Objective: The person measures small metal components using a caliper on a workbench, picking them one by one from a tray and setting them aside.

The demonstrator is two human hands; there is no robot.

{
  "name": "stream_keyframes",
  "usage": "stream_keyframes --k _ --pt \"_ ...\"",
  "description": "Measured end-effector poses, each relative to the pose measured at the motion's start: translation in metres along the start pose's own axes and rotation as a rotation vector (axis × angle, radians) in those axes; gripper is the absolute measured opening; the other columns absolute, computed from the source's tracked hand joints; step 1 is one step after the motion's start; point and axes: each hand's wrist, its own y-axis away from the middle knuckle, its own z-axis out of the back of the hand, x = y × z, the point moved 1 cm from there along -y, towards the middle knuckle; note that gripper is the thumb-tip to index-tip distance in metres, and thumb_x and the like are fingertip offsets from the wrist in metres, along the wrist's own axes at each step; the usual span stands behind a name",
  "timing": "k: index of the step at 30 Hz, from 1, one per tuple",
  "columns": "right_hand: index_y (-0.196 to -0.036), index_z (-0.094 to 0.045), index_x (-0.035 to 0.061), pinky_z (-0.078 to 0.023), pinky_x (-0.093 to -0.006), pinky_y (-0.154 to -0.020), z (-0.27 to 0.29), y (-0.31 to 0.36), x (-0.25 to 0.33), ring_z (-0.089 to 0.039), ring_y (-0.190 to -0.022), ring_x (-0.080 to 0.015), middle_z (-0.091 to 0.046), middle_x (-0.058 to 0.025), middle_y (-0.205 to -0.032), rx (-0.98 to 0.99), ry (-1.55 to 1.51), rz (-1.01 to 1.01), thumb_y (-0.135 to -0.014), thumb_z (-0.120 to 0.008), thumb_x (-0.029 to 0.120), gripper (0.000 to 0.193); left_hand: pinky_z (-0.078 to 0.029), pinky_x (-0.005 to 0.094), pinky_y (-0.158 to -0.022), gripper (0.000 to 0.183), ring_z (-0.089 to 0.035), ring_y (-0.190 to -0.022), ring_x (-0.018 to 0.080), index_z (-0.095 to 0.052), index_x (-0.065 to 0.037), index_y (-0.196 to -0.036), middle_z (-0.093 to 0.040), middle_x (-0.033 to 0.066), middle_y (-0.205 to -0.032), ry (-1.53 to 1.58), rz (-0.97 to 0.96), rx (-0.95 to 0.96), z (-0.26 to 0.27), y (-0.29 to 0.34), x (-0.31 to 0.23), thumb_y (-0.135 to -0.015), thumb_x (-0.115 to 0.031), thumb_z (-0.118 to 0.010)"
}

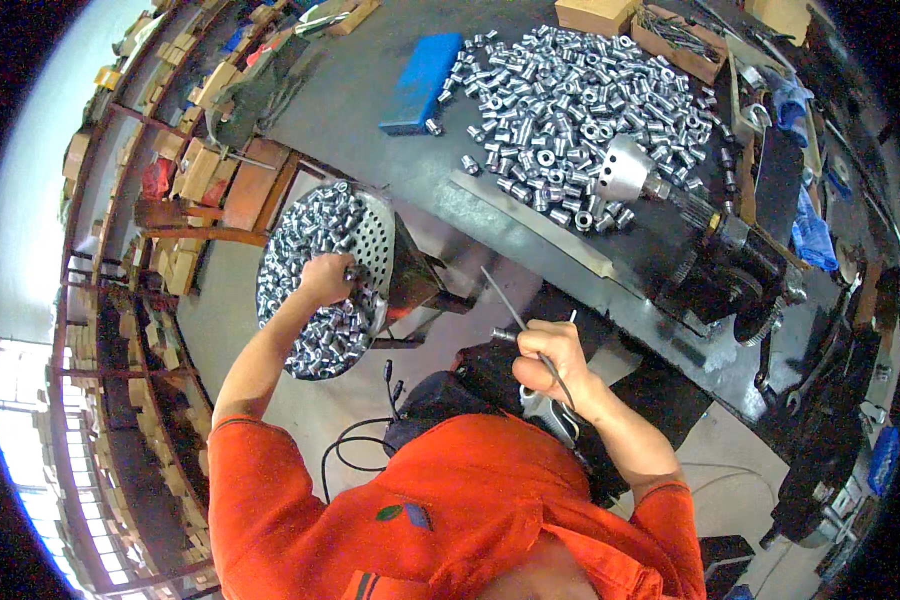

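Note:
My left hand (328, 280) is over a round pan (374, 250) with a perforated metal side, heaped with small shiny metal sleeves (320, 222). Its fingers are curled closed, and a small dark metal sleeve (354, 272) shows at the fingertips. In front of my body, my right hand (552, 358) is closed around a thin grey rod (502, 296). The rod slants up to the left out of the fist, and its other end runs back along the wrist. A short pale tip stands out above the knuckles; what it belongs to is hidden.
A large pile of similar sleeves (570, 110) covers the dark workbench (350, 110), beside a blue block (422, 84). A drilled metal head on a geared machine (720, 260) juts over the bench at right. Shelves with boxes (120, 300) line the left. Black cables (355, 440) hang near my waist.

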Motion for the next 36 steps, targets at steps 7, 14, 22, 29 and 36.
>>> stream_keyframes --k 7,14,22,29,36 --pt "-0.058 -0.039 0.0063 -0.031 -0.0368 -0.043 -0.002 0.002 -0.005 -0.045 -0.046 -0.0260 -0.039 -0.0087 -0.054 -0.017 0.009 0.024 -0.058 -0.066 0.009 0.027 -0.050 0.0431 -0.068 0.026 -0.063 -0.077 0.0350 -0.064 -0.009 -0.085 -0.065 0.0158 -0.078 0.118 -0.041 -0.166 0.022 0.007 -0.012 -0.064 -0.025 -0.065" --pt "-0.060 -0.038 0.0052 -0.032 -0.0368 -0.045 0.000 0.000 -0.002 -0.047 -0.050 -0.0289 -0.040 -0.0101 -0.056 0.010 -0.031 -0.018 -0.059 -0.065 0.004 0.028 -0.051 0.0310 -0.060 0.021 -0.061 -0.059 0.0217 -0.057 0.003 -0.094 -0.058 0.0072 -0.071 1.812 -0.304 0.550 0.071 0.069 -0.134 -0.079 -0.013 -0.059" --pt "-0.060 -0.040 0.0048 -0.035 -0.0385 -0.046 0.006 0.000 -0.001 -0.048 -0.050 -0.0306 -0.043 -0.0114 -0.056 -0.028 -0.083 -0.027 -0.061 -0.066 0.013 0.027 -0.050 0.0412 -0.067 0.031 -0.058 -0.046 0.0280 -0.057 0.002 -0.088 -0.057 0.0143 -0.055 2.141 -0.164 0.805 0.038 0.069 -0.178 -0.091 -0.027 -0.045" --pt "-0.061 -0.043 0.0052 -0.038 -0.0403 -0.047 0.005 0.000 -0.004 -0.051 -0.052 -0.0317 -0.046 -0.0115 -0.057 -0.041 -0.046 -0.045 -0.061 -0.066 0.014 0.025 -0.051 0.0364 -0.062 0.033 -0.058 -0.045 0.0282 -0.058 0.004 -0.088 -0.058 0.0141 -0.056 1.973 -0.110 0.637 0.045 0.063 -0.181 -0.092 -0.027 -0.047" --pt "-0.061 -0.044 0.0027 -0.037 -0.0397 -0.045 -0.004 0.000 -0.006 -0.047 -0.048 -0.0309 -0.044 -0.0135 -0.056 -0.084 0.118 0.006 -0.058 -0.059 0.006 0.016 -0.054 0.0329 -0.065 0.026 -0.061 -0.055 0.0180 -0.058 0.004 -0.097 -0.061 0.0089 -0.067 1.520 -0.368 0.356 0.047 0.064 -0.184 -0.090 -0.020 -0.058"
